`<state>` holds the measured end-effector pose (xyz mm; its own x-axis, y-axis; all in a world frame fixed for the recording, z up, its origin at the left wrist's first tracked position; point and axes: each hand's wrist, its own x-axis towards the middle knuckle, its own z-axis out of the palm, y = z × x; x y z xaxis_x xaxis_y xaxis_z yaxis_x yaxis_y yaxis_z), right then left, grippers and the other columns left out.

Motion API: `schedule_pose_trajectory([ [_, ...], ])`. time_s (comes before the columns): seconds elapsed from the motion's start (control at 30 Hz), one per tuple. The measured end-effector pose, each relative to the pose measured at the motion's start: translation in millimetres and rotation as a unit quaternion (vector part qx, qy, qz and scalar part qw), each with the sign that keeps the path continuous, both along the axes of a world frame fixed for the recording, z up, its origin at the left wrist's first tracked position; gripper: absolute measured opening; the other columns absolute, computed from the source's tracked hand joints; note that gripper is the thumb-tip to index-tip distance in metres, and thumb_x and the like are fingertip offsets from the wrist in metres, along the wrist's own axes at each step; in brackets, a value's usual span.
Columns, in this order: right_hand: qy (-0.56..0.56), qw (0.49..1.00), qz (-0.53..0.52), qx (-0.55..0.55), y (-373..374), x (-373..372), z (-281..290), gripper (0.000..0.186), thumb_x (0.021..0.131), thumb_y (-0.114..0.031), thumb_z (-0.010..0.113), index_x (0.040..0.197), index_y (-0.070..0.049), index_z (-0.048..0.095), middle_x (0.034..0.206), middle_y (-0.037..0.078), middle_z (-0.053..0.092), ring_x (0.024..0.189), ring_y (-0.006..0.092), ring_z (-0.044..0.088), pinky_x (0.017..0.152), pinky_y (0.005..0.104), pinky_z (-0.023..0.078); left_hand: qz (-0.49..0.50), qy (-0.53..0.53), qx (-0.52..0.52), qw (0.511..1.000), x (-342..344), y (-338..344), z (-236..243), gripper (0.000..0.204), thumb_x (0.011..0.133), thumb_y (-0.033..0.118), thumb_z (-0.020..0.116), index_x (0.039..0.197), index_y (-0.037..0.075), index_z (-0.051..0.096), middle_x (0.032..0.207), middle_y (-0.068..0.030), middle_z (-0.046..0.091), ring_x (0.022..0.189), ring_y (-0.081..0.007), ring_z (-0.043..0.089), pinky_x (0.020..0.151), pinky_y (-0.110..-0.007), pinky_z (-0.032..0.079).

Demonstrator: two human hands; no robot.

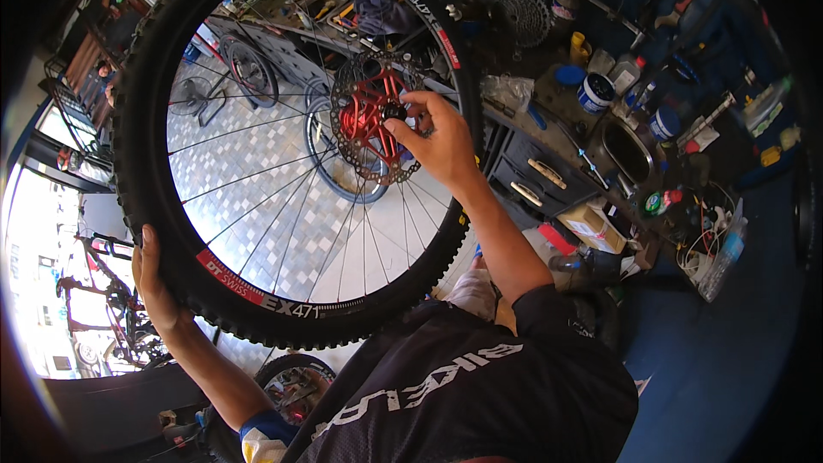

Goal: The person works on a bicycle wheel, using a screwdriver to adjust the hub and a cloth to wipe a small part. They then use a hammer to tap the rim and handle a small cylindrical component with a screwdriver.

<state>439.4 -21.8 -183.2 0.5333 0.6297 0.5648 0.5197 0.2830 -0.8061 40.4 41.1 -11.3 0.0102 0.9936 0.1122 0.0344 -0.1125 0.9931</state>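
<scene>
A large bicycle wheel with a knobby black tyre [146, 103] is held up in front of me. My left hand [154, 283] grips the tyre at its lower left, fingers wrapped over the tread. At the wheel's centre sits a red hub [364, 111] with a steel brake disc [347, 86] around it. My right hand [433, 141] pinches a small dark part at the hub's axle end, fingertips closed on it. Thin spokes [283, 206] fan out to the black rim [257, 291].
A cluttered workbench [591, 120] with jars, bottles, tools and drawers runs along the right. A cassette sprocket [523, 15] hangs above it. Other bicycles and wheels stand at the left [111, 300] and behind the wheel on the tiled floor [257, 163].
</scene>
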Motion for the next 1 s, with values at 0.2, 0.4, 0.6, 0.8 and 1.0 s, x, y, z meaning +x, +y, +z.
schedule_pose_trajectory([
  [0.2, 0.175, 0.983, -0.038, 0.031, -16.3, 21.3, -66.0, 0.036, 0.098, -0.019, 0.077, 0.126, -0.003, 0.062, 0.108, 0.007, 0.065, 0.097, 0.0126, 0.063, 0.087, 0.0284, 0.055, -0.012, -0.017, -0.022, 1.0, -6.8, 0.1, -10.2, 0.043, 0.102, 0.04, 0.072, 0.119, 0.001, 0.065, 0.097, -0.005, 0.07, 0.08, -0.0122, 0.066, 0.072, -0.026, 0.053],
  [0.4, 0.006, 0.985, 0.101, -0.139, -58.0, -13.6, -150.8, 0.046, 0.088, -0.017, 0.078, 0.13, -0.007, 0.064, 0.118, 0.011, 0.067, 0.105, 0.019, 0.061, 0.096, 0.0339, 0.05, -0.019, -0.054, -0.037, 0.998, -6.6, 11.1, -21.7, 0.041, 0.101, 0.037, 0.074, 0.114, 0.0, 0.064, 0.095, -0.0064, 0.07, 0.078, -0.0139, 0.068, 0.071, -0.027, 0.055],
  [0.6, -0.156, 0.979, 0.042, -0.127, -30.6, -55.3, -144.1, 0.019, 0.087, -0.017, 0.076, 0.102, -0.006, 0.073, 0.084, 0.004, 0.07, 0.08, 0.0288, 0.061, 0.091, 0.0423, 0.049, -0.031, -0.091, -0.066, 0.993, -38.5, 28.9, -59.0, 0.034, 0.102, 0.034, 0.072, 0.111, 0.002, 0.067, 0.094, -0.0061, 0.072, 0.076, -0.0131, 0.069, 0.068, -0.027, 0.055],
  [0.8, 0.218, 0.949, 0.119, -0.194, -29.4, -75.6, -169.3, 0.033, 0.108, -0.032, 0.06, 0.101, -0.002, 0.072, 0.075, 0.004, 0.066, 0.07, 0.0134, 0.062, 0.067, 0.0312, 0.05, -0.03, -0.166, -0.105, 0.98, -56.0, 33.4, -112.1, 0.034, 0.102, 0.034, 0.072, 0.111, 0.001, 0.068, 0.093, -0.0079, 0.073, 0.073, -0.0161, 0.07, 0.065, -0.029, 0.058],
  [1.0, 0.04, 0.935, -0.042, -0.349, -33.1, -90.1, -134.4, 0.04, 0.098, -0.045, 0.063, 0.111, -0.01, 0.077, 0.097, 0.016, 0.079, 0.094, 0.0394, 0.075, 0.081, 0.0497, 0.057, -0.047, -0.265, -0.194, 0.943, -99.0, 34.3, -179.0, 0.036, 0.104, 0.035, 0.067, 0.117, 0.002, 0.069, 0.096, -0.0107, 0.076, 0.073, -0.0198, 0.074, 0.066, -0.033, 0.064],
])
